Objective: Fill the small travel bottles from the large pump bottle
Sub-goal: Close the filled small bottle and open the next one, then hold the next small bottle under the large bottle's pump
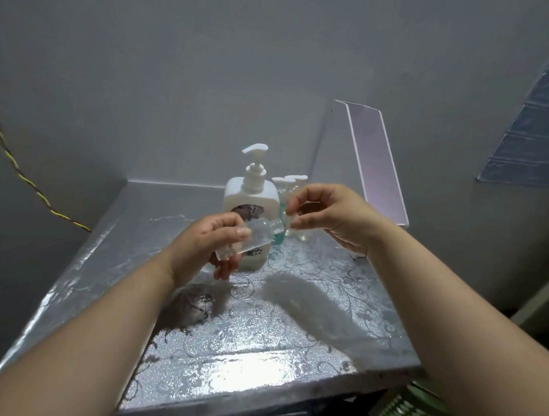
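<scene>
Travel bottle [248, 239], small, clear plastic, looks empty or near it, held in the air in front of the large pump bottle [252, 194], tilted with its base down-left and its neck up-right. Left hand [203, 249] wraps the body, fingers curled round it. Right hand [329, 216] pinches at the neck end, thumb and fingertips closed on it; whether that's a cap or the bare neck, can't tell, too clear and blurred. Handling guess: very light, thin-walled, a bit squashy, and slick if product gets on it, so hold it mid-body and twist at the neck, not hard enough to dent it. Pump bottle is white and squarish with a label and a tall white pump head; it stands upright on the silver floral-patterned table [262, 332], probably heavy and stable enough to press one-handed. Other small bottles [288, 189] with white pump tops stand just right of it, one showing blue liquid. Clear acrylic stand [380, 161] sits at back right.
</scene>
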Motion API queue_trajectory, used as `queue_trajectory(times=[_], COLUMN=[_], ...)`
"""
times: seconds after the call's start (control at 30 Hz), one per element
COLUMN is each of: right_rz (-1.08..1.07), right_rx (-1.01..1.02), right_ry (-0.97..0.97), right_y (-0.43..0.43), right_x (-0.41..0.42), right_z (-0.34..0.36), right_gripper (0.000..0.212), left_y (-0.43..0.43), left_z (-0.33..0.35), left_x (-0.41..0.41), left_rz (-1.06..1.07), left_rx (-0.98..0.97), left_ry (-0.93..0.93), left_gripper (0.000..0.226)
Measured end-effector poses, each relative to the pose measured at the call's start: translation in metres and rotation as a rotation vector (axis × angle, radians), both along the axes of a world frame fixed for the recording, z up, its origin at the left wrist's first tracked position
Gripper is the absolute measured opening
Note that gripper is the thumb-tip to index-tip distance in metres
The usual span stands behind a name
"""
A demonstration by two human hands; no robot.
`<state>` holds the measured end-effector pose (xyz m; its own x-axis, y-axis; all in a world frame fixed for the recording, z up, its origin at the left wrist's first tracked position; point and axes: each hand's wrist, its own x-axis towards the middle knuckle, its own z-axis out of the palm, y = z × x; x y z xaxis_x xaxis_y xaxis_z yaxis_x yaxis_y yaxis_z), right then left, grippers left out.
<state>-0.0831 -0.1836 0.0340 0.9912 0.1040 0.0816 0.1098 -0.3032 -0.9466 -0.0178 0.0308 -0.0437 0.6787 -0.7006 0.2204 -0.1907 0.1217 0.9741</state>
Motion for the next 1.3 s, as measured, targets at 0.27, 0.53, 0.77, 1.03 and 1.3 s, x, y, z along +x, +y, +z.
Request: queue_trajectory(times=[0.27,0.53,0.77,1.03,1.3], right_rz=[-0.041,-0.18,-0.462,-0.468,-0.302], right_rx=[-0.949,-0.849,-0.628,-0.674,-0.754], right_ry=[0.038,0.038,-0.224,-0.342,-0.201], right_y=[0.011,0.008,0.026,0.062,0.087], right_x=[0.005,0.011,0.044,0.091,0.115], right_z=[-0.042,-0.017,0.028,0.077,0.089], right_gripper=[0.021,0.034,0.025,0.025,0.015], left_y=[0.003,0.005,0.01,0.009,0.008], left_z=[-0.001,0.003,0.009,0.007,0.007], left_x=[0.0,-0.003,-0.001,0.011,0.013], left_rz=[0.034,0.126,0.432,0.629,0.628], left_rx=[-0.002,-0.103,-0.352,-0.169,-0.086], left_ry=[-0.062,-0.156,-0.234,-0.265,-0.317], left_gripper=[0.038,0.035,0.035,0.04,0.045])
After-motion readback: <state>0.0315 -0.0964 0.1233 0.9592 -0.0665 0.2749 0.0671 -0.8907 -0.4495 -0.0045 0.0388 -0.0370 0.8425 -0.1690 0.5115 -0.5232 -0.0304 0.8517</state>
